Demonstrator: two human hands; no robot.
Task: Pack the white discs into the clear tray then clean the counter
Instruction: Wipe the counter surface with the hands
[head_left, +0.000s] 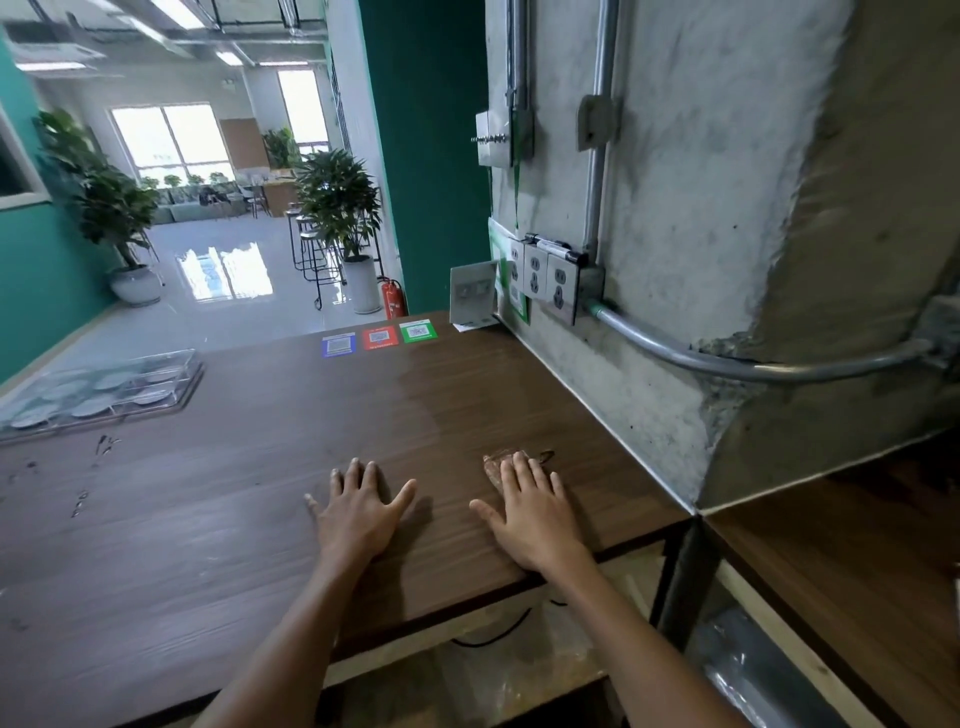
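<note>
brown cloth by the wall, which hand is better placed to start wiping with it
Right. The right hand already lies flat with its fingers on the brown cloth; the left hand rests on bare counter, apart from it.

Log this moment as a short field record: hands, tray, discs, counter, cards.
left hand: left hand flat on the brown wooden counter, fingers spread, holding nothing
right hand: right hand flat, fingertips on a brown crumpled cloth
tray: clear plastic tray at the far left, lid appears closed
discs: white round discs inside the tray, none loose on the counter
counter: streaks and smudges near the tray
cards: blue, red and green square code cards along the far edge
</note>
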